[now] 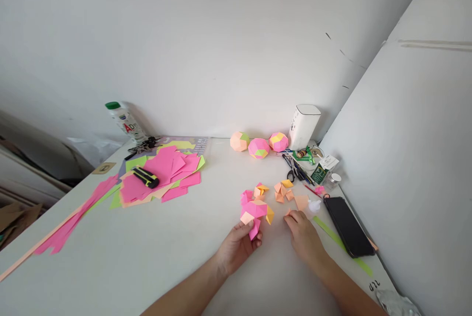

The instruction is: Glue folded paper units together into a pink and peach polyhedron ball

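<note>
My left hand (239, 246) is closed on a partly built folded-paper ball (254, 209) of pink, peach and yellow-orange pieces, with a loose pink flap hanging by the fingers. To its right, my right hand (303, 233) pinches a small peach folded-paper piece (287, 212), mostly hidden by the fingertips. The two hands are apart, low over the table. Just beyond them lie loose peach and orange folded pieces (280, 193) and a flat peach sheet (301, 202). Other folded pieces, pink and orange, sit right behind the held ball, and I cannot tell whether they join it.
Three finished paper balls (258, 148) stand near the wall beside a white box (304, 127). Scissors (291, 174), pens and a small jar (334, 180) crowd the right, near a black phone (348, 227). At left, a cutter knife (146, 177) rests on pink paper sheets (165, 163).
</note>
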Demonstrator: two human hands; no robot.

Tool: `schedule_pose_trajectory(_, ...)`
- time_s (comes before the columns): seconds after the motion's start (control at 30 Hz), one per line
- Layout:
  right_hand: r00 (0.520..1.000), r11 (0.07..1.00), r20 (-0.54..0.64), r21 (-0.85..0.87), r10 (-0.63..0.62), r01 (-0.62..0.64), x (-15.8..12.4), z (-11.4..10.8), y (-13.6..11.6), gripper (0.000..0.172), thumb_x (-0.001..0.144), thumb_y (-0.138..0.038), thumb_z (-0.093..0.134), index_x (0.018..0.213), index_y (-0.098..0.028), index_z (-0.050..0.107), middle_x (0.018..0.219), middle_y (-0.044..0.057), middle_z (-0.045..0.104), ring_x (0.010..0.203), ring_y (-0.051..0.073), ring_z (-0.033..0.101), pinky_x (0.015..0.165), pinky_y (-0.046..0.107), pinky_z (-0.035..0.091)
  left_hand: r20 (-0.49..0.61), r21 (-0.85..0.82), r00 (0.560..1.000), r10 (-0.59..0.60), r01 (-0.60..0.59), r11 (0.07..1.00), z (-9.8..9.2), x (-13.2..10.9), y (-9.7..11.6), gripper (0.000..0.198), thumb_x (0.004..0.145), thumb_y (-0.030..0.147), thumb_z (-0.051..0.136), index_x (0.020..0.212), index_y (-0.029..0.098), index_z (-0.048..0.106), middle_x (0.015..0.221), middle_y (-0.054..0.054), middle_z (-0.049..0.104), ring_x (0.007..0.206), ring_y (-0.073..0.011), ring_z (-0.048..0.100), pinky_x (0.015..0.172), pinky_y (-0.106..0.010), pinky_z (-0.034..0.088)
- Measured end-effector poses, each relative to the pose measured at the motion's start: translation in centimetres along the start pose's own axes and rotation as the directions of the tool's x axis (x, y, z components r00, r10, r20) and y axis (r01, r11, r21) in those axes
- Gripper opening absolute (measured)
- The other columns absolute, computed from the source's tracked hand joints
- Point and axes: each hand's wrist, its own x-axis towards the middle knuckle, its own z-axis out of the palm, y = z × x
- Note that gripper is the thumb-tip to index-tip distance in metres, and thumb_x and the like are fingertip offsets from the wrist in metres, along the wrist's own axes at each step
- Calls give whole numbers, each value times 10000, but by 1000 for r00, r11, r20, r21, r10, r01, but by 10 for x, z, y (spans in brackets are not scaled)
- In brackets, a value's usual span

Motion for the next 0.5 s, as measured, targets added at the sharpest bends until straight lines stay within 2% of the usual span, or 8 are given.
schedule_pose_trajectory(0.13,999,997,-45,79,-1,4,2,-3,-2,395,650,97,400,789,-201,619,788,69,624,798,236,557,669,336,474,9,4,1000,-2,2,1000,-1,0,-1,140,771,272,682,835,150,656,726,-17,584,668,-118,564,635,-259,414)
schedule_pose_trajectory(0.23,997,944,-67,330,46,-22,4,-9,-9,303,742,7,436,818,-205,639,787,67,623,791,227,572,691,352,486,22,6,1000,2,-2,1000,-1,0,-1,152,775,276,678,862,154,656,759,-31,604,717,-136,588,656,-263,426)
schedule_pose_trajectory(0.3,994,826,14,556,106,-96,5,-16,-16,219,788,-83,470,835,-209,644,799,49,623,739,195,584,669,325,492,27,12,1000,2,-2,1000,1,-1,-1,155,774,278,680,864,154,659,788,-40,622,762,-152,605,671,-267,435)
schedule_pose_trajectory(0.37,977,658,143,722,160,-213,6,-24,-23,139,799,-165,517,814,-210,648,791,25,620,704,169,583,639,287,482,24,24,1000,-7,7,1000,2,-2,0,157,778,283,675,862,151,664,822,-52,637,814,-165,613,697,-271,447)
schedule_pose_trajectory(0.43,953,491,253,816,169,-304,7,-29,-28,98,790,-208,554,808,-204,650,733,1,606,671,151,569,622,267,469,21,41,1000,-16,15,999,4,-3,1,161,793,284,660,866,141,669,863,-69,649,868,-173,613,742,-281,458)
schedule_pose_trajectory(0.5,935,365,315,861,161,-353,7,-30,-30,71,775,-242,592,787,-196,646,678,-17,589,633,138,549,608,259,458,39,61,999,-28,26,998,6,-4,1,180,808,286,641,893,130,673,894,-87,655,894,-182,612,776,-297,464)
